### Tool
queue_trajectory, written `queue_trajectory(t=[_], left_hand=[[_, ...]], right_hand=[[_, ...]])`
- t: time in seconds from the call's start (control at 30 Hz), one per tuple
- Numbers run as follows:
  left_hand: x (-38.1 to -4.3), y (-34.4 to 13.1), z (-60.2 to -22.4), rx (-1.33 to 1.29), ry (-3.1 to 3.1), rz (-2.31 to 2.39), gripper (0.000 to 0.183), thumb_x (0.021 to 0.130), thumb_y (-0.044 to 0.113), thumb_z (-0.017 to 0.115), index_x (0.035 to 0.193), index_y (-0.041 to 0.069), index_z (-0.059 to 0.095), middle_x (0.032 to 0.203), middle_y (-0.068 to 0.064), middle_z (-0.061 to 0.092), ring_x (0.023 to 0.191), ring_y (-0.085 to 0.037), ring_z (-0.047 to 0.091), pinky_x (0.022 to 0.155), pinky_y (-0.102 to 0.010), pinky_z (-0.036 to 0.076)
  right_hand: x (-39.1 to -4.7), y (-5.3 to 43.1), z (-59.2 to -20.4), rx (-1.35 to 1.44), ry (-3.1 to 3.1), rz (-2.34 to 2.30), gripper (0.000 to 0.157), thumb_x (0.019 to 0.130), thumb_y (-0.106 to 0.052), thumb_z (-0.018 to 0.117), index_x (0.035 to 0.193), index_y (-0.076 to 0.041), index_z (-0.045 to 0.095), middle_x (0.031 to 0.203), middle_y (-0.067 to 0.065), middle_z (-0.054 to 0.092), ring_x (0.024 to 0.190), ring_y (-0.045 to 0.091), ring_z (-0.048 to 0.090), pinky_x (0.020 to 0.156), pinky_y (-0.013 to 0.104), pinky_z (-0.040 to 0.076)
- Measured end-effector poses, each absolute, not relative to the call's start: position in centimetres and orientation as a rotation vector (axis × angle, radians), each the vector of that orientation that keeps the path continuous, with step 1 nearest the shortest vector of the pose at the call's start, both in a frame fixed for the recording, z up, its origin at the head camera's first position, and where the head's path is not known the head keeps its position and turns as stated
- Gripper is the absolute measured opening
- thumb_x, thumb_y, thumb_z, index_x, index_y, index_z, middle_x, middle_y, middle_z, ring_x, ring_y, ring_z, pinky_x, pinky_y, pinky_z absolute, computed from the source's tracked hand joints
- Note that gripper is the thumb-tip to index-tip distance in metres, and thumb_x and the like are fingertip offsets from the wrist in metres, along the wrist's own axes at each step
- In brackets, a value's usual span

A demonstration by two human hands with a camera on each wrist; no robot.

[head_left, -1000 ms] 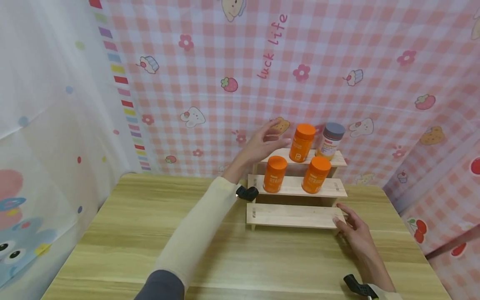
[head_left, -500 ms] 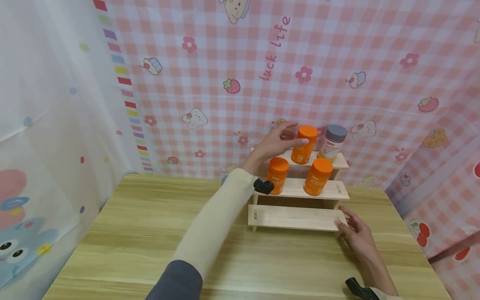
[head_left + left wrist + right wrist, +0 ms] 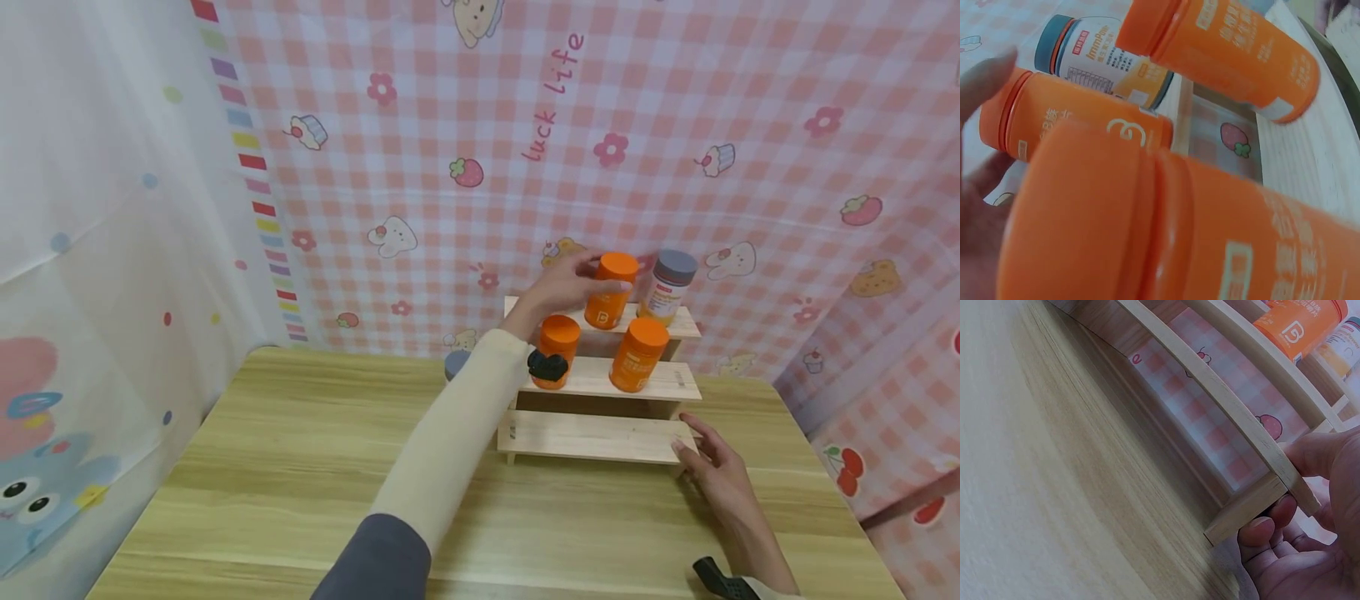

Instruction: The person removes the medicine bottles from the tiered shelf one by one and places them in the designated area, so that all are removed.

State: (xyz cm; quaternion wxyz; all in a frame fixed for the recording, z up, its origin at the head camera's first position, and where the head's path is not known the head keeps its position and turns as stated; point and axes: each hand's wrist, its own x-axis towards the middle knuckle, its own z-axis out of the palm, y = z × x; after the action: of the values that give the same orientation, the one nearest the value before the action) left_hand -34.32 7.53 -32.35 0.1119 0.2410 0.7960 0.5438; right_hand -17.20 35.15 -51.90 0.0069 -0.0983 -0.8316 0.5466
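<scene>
On the top step of a three-step wooden display rack [image 3: 600, 435], my left hand [image 3: 561, 289] holds an orange supplement bottle [image 3: 604, 311] near its cap, thumb in front and fingers behind. In the left wrist view, thumb and fingers lie on either side of the orange cap [image 3: 1002, 115]. To its right stands a grey-lidded jar [image 3: 663, 292] with a white and yellow label. Two more orange bottles, a left one [image 3: 558, 335] partly covered by the wrist camera and a right one [image 3: 639, 357], stand on the middle step. My right hand [image 3: 716, 477] pinches the right end of the bottom step.
The rack stands toward the back of a wood-grain table [image 3: 300, 467]. A grey lid [image 3: 456, 363] shows behind the left sleeve, left of the rack. A pink checked cloth [image 3: 420, 150] hangs close behind, with further curtains at both sides.
My left hand has moved right along the top step and closed round the orange bottle there. The grey lid behind the sleeve has come into sight. The right hand stays at the rack's end.
</scene>
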Motion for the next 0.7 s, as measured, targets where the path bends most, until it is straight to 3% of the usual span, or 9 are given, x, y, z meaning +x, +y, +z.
queue_trajectory(t=[0.3, 0.5, 0.7], left_hand=[[-34.5, 8.0, -32.8, 0.625, 2.404, 1.572, 0.058, 0.091, 0.043, 0.077, 0.144, 0.029, 0.058, 0.131, 0.001, 0.065, 0.116, -0.018, 0.061, 0.105, -0.043, 0.053], [-34.6, 7.3, -32.8, 0.659, 2.279, 1.68, 0.054, 0.094, 0.036, 0.076, 0.144, 0.026, 0.057, 0.136, -0.004, 0.062, 0.12, -0.022, 0.062, 0.104, -0.044, 0.055], [-34.7, 6.4, -32.8, 0.612, 2.165, 1.809, 0.059, 0.092, 0.036, 0.078, 0.145, 0.029, 0.055, 0.138, -0.006, 0.06, 0.123, -0.025, 0.061, 0.103, -0.045, 0.056]], right_hand=[[-17.1, 35.2, -51.9, -0.309, -2.591, 1.735, 0.064, 0.102, -0.034, 0.064, 0.158, -0.015, 0.039, 0.099, -0.02, 0.06, 0.083, 0.0, 0.06, 0.068, 0.022, 0.054], [-17.2, 35.2, -52.0, -0.289, -2.564, 1.768, 0.064, 0.102, -0.032, 0.065, 0.157, -0.014, 0.039, 0.097, -0.022, 0.061, 0.082, -0.001, 0.061, 0.067, 0.022, 0.054], [-17.1, 35.1, -51.8, -0.291, -2.581, 1.745, 0.064, 0.102, -0.034, 0.064, 0.158, -0.014, 0.039, 0.098, -0.023, 0.061, 0.082, -0.001, 0.061, 0.067, 0.022, 0.054]])
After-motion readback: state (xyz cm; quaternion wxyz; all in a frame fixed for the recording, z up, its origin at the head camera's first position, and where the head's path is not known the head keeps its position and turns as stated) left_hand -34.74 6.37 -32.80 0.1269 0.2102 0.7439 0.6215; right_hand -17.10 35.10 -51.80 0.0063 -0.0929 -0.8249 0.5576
